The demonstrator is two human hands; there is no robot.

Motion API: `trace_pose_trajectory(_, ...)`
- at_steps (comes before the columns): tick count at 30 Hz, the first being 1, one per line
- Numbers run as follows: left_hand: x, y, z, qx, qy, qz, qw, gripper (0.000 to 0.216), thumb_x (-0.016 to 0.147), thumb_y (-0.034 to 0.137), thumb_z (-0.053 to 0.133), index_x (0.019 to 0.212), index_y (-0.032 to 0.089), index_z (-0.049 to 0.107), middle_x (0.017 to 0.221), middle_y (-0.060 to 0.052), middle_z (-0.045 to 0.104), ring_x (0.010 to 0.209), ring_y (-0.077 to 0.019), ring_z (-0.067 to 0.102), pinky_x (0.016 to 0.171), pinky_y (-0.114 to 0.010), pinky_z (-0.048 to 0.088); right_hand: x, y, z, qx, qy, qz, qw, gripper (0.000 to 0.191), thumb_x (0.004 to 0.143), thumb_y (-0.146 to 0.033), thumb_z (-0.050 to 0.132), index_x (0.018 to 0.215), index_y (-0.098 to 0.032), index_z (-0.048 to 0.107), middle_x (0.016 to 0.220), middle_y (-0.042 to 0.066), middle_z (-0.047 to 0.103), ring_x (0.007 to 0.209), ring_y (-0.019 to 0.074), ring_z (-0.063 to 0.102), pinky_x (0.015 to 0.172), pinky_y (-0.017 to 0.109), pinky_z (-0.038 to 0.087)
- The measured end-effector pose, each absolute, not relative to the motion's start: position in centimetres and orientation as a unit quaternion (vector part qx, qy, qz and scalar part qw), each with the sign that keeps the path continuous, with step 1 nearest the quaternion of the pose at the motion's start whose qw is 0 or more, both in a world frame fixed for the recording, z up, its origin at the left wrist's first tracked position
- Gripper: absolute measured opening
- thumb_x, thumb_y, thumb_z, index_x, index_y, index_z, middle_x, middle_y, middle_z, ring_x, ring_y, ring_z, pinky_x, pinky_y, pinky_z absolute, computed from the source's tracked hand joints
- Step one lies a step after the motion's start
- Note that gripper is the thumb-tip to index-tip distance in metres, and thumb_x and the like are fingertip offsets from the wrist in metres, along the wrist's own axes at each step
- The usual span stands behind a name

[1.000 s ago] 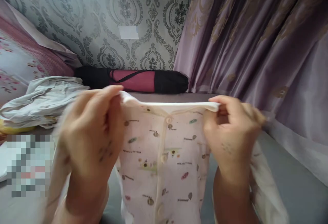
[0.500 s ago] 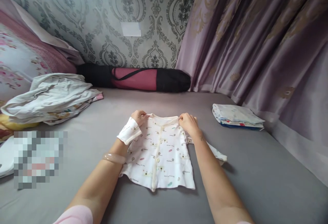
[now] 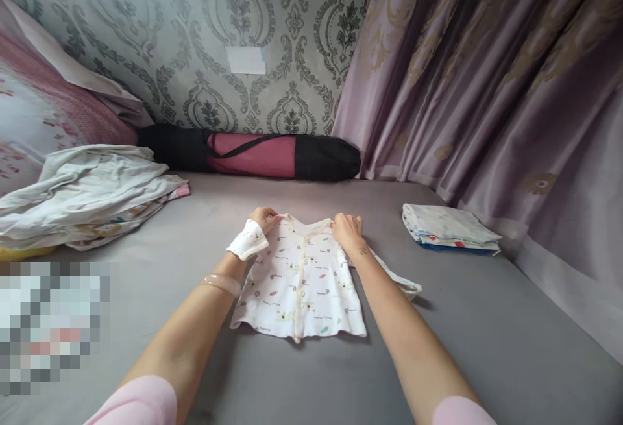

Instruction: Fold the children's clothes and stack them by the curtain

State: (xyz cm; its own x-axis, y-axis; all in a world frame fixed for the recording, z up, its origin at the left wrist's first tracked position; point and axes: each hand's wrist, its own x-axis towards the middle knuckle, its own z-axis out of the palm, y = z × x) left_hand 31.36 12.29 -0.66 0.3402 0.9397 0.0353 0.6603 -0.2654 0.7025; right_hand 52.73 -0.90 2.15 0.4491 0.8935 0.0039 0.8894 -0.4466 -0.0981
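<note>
A small white baby shirt with a tiny print and a buttoned front lies spread on the grey bed sheet, its neckline away from me. My left hand pinches the shirt's left shoulder, and one sleeve lies across that wrist. At the opposite shoulder, my right hand grips the fabric beside the collar. The other sleeve sticks out to the right from behind my right forearm. My fingertips are partly hidden by the backs of my hands.
A folded stack of clothes sits at the right, near the purple curtain. Crumpled white clothing is heaped at the left. Along the patterned wall lies a long black and red bag. A blurred patch covers something at the lower left.
Both hands still hold the shoulders; my right hand has moved slightly left, drawing the neckline narrower. The shirt's lower hem has shifted slightly away from me. The view has tilted a little.
</note>
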Motion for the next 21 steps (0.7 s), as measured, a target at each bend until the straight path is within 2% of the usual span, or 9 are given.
trace_pose_trajectory(5,31.8,14.2,-1.5,0.724,0.536,0.260,0.348,0.038,0.075,0.044,0.067,0.092,0.011,0.074,0.055,0.000,0.058,0.052,-0.0126,0.052,0.049,-0.022,0.037,52.9,0.1,1.7,-0.851,-0.522,-0.002,0.048,0.030,0.097,-0.023,0.041,0.106,-0.015,0.068,0.110,0.017,0.069,0.112,0.0274,0.057,0.095,0.038,0.032)
trace_pose_trajectory(14,32.1,15.8,-1.4,0.693,0.519,0.277,0.417,0.038,0.068,0.044,0.073,0.085,0.011,0.073,0.044,0.005,0.047,0.043,-0.0094,0.042,0.043,-0.021,0.030,53.7,1.5,0.9,-0.849,-0.526,-0.017,0.049,0.031,0.097,-0.024,0.040,0.107,-0.014,0.068,0.106,0.017,0.070,0.111,0.0267,0.058,0.094,0.037,0.031)
trace_pose_trajectory(19,32.1,16.3,-1.5,0.660,0.522,0.280,0.462,0.029,0.065,0.036,0.079,0.079,0.012,0.071,0.041,0.006,0.046,0.040,-0.0082,0.040,0.041,-0.020,0.028,53.9,2.6,0.8,-0.846,-0.531,-0.010,0.052,0.031,0.096,-0.028,0.042,0.104,-0.014,0.068,0.107,0.017,0.070,0.111,0.0266,0.059,0.096,0.037,0.030)
trace_pose_trajectory(21,32.1,16.8,-1.5,0.585,0.518,0.295,0.550,0.023,0.063,0.026,0.081,0.076,0.012,0.070,0.043,0.005,0.048,0.039,-0.0074,0.041,0.039,-0.018,0.027,54.0,3.0,0.7,-0.851,-0.523,-0.005,0.053,0.031,0.095,-0.031,0.044,0.107,-0.013,0.067,0.106,0.018,0.071,0.109,0.0268,0.061,0.095,0.037,0.031)
